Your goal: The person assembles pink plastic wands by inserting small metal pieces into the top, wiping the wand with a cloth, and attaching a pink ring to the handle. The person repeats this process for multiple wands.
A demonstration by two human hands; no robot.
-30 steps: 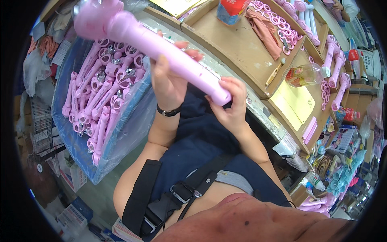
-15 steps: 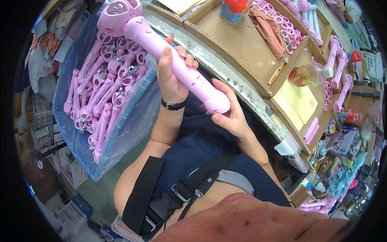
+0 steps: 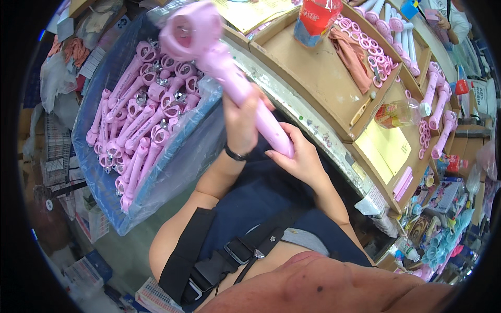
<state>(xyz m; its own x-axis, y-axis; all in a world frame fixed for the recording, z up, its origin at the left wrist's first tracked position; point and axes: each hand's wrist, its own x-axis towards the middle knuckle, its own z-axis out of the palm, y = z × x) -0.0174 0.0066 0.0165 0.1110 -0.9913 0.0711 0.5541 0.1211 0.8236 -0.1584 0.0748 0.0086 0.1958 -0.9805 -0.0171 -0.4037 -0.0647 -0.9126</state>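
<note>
A pink plastic toy wand [image 3: 233, 81] with a round, ring-like head slants across the upper middle, its head up and to the left, smeared by motion. Wrapped round the middle of its handle is my left hand [image 3: 241, 124], with a black watch band at the wrist. My right hand [image 3: 303, 159] grips the lower end of the handle between thumb and fingers. Just left of my left hand stands a bin lined with blue plastic [image 3: 175, 152], holding a heap of similar pink wands [image 3: 128, 122] with clear gem-like pieces in some heads.
On the bench at right, a cardboard tray [image 3: 292, 68] holds a peach cloth [image 3: 349, 60], pink rings [image 3: 373, 49], a red-labelled container [image 3: 317, 23] and a brush [image 3: 361, 112]. A lying bottle [image 3: 399, 113] rests by yellow paper [image 3: 383, 143]. Another person [image 3: 456, 23] appears far right.
The wand has shifted and turned to the right, its head now more upright and showing its opening. Both hands have kept hold, the left moving right with it.
</note>
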